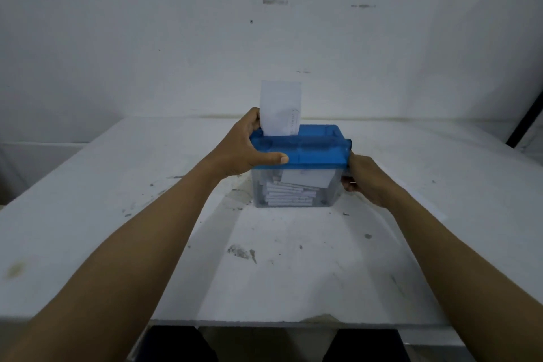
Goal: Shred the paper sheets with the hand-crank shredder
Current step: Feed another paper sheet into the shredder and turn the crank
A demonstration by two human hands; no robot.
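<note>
The left hand (pixel 245 147) clamps the left end of the shredder (pixel 311 147); its thumb (pixel 277 159) presses flat along the blue front face and its fingers wrap over the back edge, touching the lower left edge of 1 paper sheet (pixel 281 109). The right hand (pixel 368 181) sits against the shredder's right side, just under a short blue stub; its fingers are curled inward, but what they close around is hidden, so I cannot tell what it holds. Between the 2 hands the sheet stands upright in the slot on top, most of it above the blue lid; faint print shows near its right edge. Below the lid, between the wrists, the clear bin (pixel 258 195) holds a stack of white strips (pixel 289 196). The shredder stands on a stained white table (pixel 88 214); beyond the hands rises a marked white wall (pixel 147 38).
</note>
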